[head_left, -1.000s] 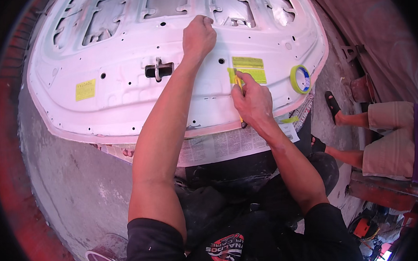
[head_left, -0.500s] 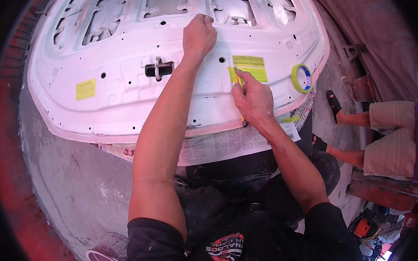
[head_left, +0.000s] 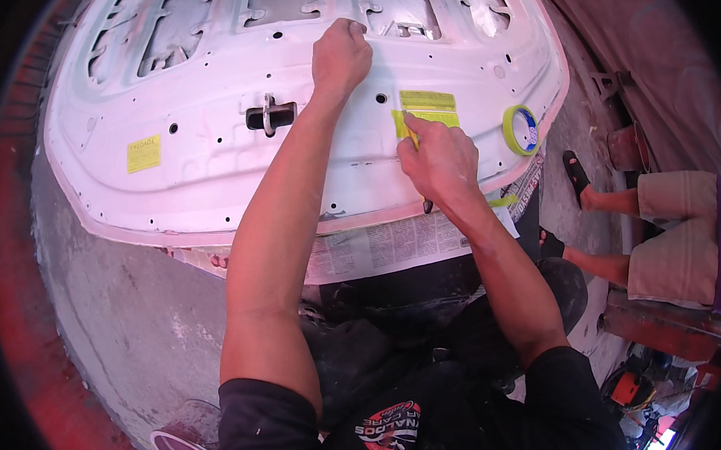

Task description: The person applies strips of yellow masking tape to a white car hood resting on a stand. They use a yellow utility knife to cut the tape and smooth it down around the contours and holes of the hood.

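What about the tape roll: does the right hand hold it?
No, the right hand holds a slim yellow tool; the tape roll lies on the vehicle panel.

Right hand [head_left: 444,160] around yellow tool [head_left: 413,136]

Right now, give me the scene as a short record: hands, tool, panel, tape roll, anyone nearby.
Left hand: curled over the white panel; fingertips hidden
Right hand: holding a slim yellow tool
Tool tip: at the yellow-green patches
Tape roll: on the panel, right of the patches
Newspaper: beneath the panel's near edge
Nearby: another person at the right, partly in view
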{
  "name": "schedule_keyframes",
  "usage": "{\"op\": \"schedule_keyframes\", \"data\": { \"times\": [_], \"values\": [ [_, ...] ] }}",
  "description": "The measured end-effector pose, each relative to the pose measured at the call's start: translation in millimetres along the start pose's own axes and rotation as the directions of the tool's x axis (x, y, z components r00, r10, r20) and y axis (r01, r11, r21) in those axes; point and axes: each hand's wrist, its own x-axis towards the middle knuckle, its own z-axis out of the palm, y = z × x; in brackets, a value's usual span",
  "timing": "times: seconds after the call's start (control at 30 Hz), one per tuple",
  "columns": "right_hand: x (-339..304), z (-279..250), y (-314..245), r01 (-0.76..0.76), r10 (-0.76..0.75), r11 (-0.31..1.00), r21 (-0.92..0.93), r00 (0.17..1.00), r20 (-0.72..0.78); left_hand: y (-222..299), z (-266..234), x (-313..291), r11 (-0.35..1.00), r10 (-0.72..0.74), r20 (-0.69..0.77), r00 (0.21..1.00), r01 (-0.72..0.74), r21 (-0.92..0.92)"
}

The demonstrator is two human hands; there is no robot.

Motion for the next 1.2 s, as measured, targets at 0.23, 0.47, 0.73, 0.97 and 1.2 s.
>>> {"op": "schedule_keyframes", "data": {
  "times": [0.23,0.47,0.73,0.97,1.2],
  "values": [
    [-1.3,4.5,2.5,-0.017,0.017,0.999,-0.047,1.000,-0.007,5.5,-0.4,-1.6,0.999,-0.042,0.019,0.999,0.042,-0.008],
    [-5.7,11.7,2.2,-0.013,0.011,0.999,-0.042,0.998,-0.054,4.0,-1.3,-1.4,0.999,0.006,-0.021,1.000,-0.006,0.038],
    [-10.6,17.9,6.0,0.000,-0.003,1.000,-0.030,0.996,-0.089,10.5,-5.1,-3.8,0.998,-0.058,0.023,0.998,0.058,0.010],
    [-12.5,19.9,10.0,0.007,-0.013,0.998,-0.059,0.995,-0.097,11.3,-6.6,-4.1,0.998,-0.052,0.030,0.998,0.051,0.022],
    [-9.9,12.6,12.9,0.010,-0.007,0.999,0.034,0.998,-0.066,18.2,-33.3,0.7,0.975,0.122,0.256,0.959,-0.163,0.149]
  ]
}}
